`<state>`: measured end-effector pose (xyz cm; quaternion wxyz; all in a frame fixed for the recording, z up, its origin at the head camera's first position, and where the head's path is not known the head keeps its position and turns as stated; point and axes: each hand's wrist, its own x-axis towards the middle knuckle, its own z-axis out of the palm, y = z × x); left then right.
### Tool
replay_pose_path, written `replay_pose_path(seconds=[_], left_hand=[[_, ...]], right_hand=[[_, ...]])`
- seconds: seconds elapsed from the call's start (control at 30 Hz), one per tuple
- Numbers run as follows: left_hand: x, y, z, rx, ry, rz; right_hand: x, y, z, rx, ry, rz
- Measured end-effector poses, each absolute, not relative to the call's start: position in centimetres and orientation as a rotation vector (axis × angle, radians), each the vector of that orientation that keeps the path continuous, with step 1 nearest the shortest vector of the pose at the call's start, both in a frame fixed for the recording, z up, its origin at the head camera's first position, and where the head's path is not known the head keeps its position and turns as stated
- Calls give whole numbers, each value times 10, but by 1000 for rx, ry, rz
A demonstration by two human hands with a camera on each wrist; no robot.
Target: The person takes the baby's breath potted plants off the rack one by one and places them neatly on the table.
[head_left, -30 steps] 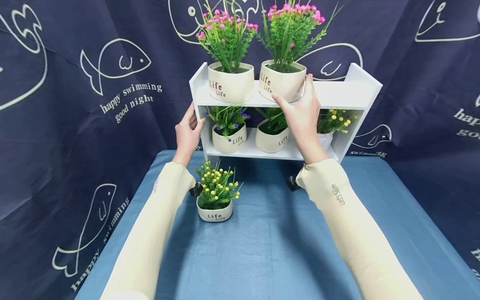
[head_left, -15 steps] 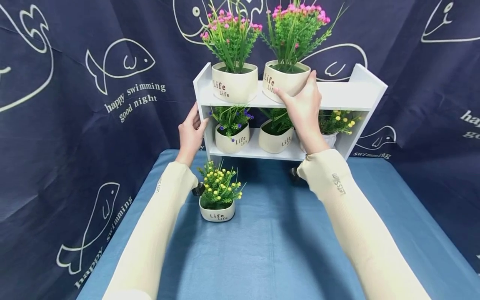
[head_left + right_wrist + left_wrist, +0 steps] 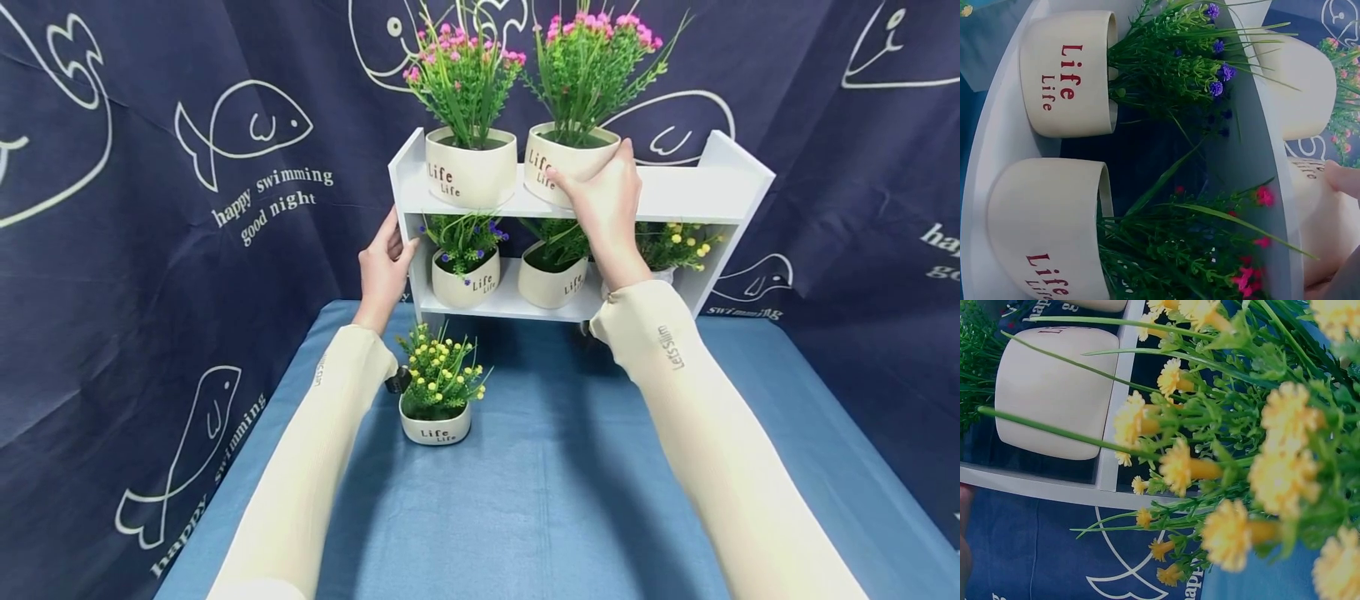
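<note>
A white two-tier shelf (image 3: 678, 193) stands at the back of the table. My right hand (image 3: 609, 218) grips a cream flowerpot (image 3: 572, 157) of pink flowers on the upper tier, thumb on its front and fingers at its right side. In the right wrist view, the thumb (image 3: 1342, 177) presses the pot's lettered wall. My left hand (image 3: 384, 273) holds the shelf's left side panel, thumb at the front edge and the other fingers behind it. Left of the gripped pot stands a matching pink-flowered pot (image 3: 471, 173).
On the lower tier stand a purple-flowered pot (image 3: 463, 287), another cream pot (image 3: 543, 283), and yellow flowers (image 3: 678, 242) partly behind my right arm. A yellow-flowered pot (image 3: 435, 429) sits on the blue table (image 3: 495, 517), close by my left wrist. A dark fish-print curtain (image 3: 135, 275) hangs behind.
The right hand and its pot have turned slightly, the lettering now facing more forward, and the right forearm has shifted a little left. The left hand keeps its hold on the shelf.
</note>
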<state>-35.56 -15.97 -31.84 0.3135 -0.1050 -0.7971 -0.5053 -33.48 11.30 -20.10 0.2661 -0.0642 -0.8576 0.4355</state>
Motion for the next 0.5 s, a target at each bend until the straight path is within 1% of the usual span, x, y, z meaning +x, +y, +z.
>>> replay_pose_path(seconds=[0.2,0.5], left_hand=[[-356,-161,-321,-279,-2098,-1329],[-358,-161,-320,-294,-2100,-1328]], right_hand=[[-336,115,-205,-185,-2247,1194],[-319,119,-203,-142,-2153,1304]])
